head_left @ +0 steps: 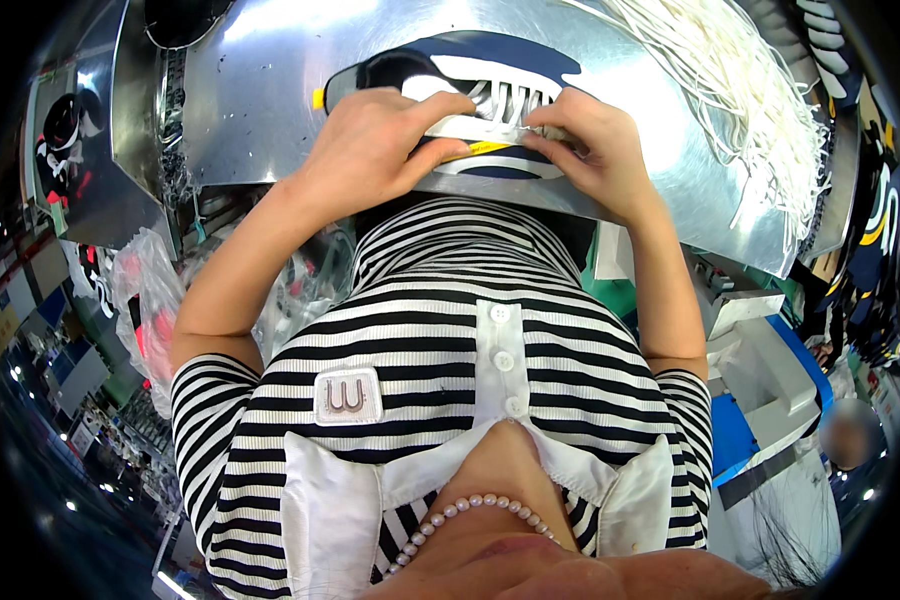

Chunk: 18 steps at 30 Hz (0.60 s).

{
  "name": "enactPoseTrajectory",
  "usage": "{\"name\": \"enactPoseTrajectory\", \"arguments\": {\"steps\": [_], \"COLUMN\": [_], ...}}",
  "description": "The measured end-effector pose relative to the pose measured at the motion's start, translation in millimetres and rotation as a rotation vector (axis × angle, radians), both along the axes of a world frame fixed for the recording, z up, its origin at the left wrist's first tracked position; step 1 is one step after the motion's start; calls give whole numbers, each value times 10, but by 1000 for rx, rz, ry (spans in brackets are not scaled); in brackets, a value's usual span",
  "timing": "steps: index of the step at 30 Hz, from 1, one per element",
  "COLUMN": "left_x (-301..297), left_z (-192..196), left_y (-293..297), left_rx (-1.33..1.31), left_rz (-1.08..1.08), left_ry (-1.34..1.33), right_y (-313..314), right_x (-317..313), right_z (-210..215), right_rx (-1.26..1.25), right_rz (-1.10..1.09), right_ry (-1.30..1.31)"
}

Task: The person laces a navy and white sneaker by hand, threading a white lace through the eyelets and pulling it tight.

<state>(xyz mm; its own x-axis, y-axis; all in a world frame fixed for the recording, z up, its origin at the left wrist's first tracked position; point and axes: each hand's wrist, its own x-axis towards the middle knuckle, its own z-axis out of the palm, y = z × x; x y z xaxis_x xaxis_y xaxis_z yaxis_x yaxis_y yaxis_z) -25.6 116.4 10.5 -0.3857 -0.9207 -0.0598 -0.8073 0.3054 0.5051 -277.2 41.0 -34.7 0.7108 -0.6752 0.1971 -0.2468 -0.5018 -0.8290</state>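
A navy, white and yellow shoe upper [507, 56] lies across the metal bench in front of me, toe to the right. White shoelace [515, 100] crosses its opening in several rows. My left hand [385, 140] grips the upper on its heel side, index finger over the opening and thumb on the near edge by a yellow strip [490, 147]. At the near eyelet row, the thumb and fingers of my right hand [595, 145] close in a pinch on the lace. The exact tip of the lace is too small to make out.
A large bundle of loose white laces [740, 100] spreads over the right side of the metal bench [270, 90]. Clear plastic bags [145, 290] hang below it on the left. A grey and blue bin [770, 375] stands low on the right, and more navy uppers [875, 240] are stacked beyond.
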Motion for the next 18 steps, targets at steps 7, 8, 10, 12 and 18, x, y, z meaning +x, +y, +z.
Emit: {"name": "enactPoseTrajectory", "arguments": {"steps": [7, 8, 10, 12, 18], "left_x": [-37, -74, -45, -111, -378], "left_z": [-159, -189, -286, -398, -483], "left_y": [-14, 58, 364, 741, 835], "left_rx": [-397, -517, -670, -378, 541], "left_rz": [29, 70, 153, 419, 930], "left_ry": [55, 121, 131, 342, 1461], "right_y": [-64, -63, -72, -49, 116], "right_x": [96, 101, 103, 59, 168], "right_z": [109, 140, 139, 54, -14], "right_rx": [-298, -302, -313, -261, -30], "right_rz": [78, 93, 115, 67, -34], "right_ry": [135, 134, 131, 92, -73]}}
